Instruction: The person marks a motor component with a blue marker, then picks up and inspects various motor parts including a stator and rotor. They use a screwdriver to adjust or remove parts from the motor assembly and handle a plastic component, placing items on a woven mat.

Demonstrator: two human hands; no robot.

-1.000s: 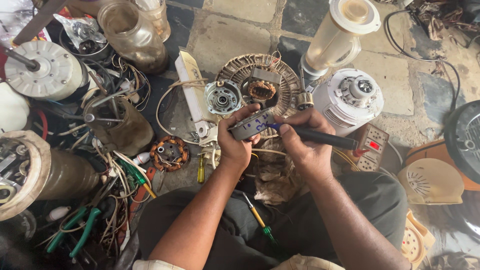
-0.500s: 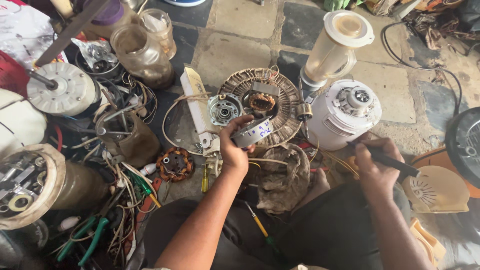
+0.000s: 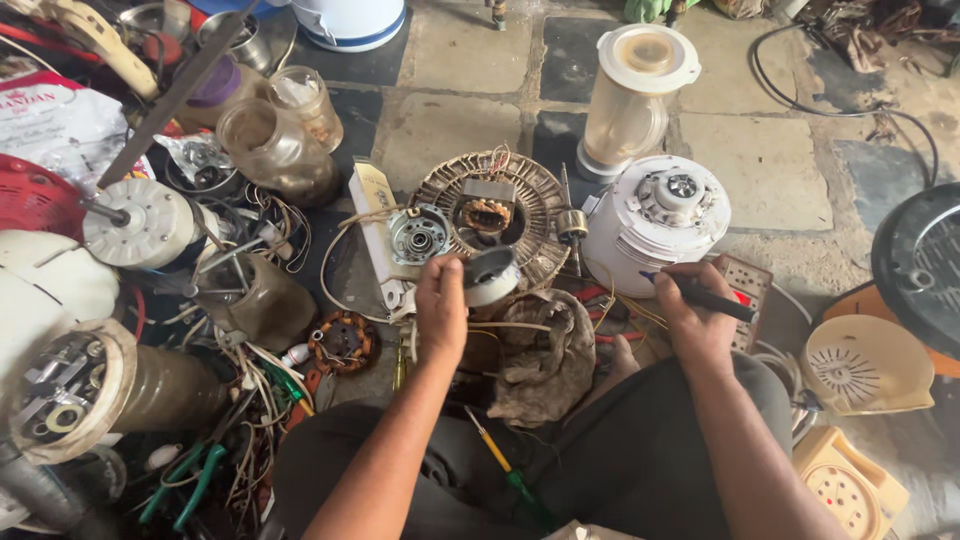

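My left hand [image 3: 441, 306] grips a small round grey metal motor housing [image 3: 492, 275], its open end turned toward me, above a dirty rag [image 3: 543, 355] on my lap. My right hand [image 3: 692, 318] holds a dark-handled tool [image 3: 706, 296] out to the right, beside a white mixer base [image 3: 656, 220]. In front of my hands lies a round wound stator ring [image 3: 535, 205] with a small copper coil [image 3: 488, 214] at its centre and a metal bearing plate [image 3: 418, 234] at its left.
A blender jar [image 3: 634, 95] stands behind the mixer base. Motors, glass jars [image 3: 275, 150], wires and green-handled pliers [image 3: 190, 478] crowd the left. A yellow-green screwdriver [image 3: 505, 465] lies on my lap. Cream plastic covers [image 3: 865, 365] and a black round lid [image 3: 920, 265] sit at the right.
My hands have parted: the right one drew the tool away to the right, off the housing. The left hand turned the housing so its open end faces me.
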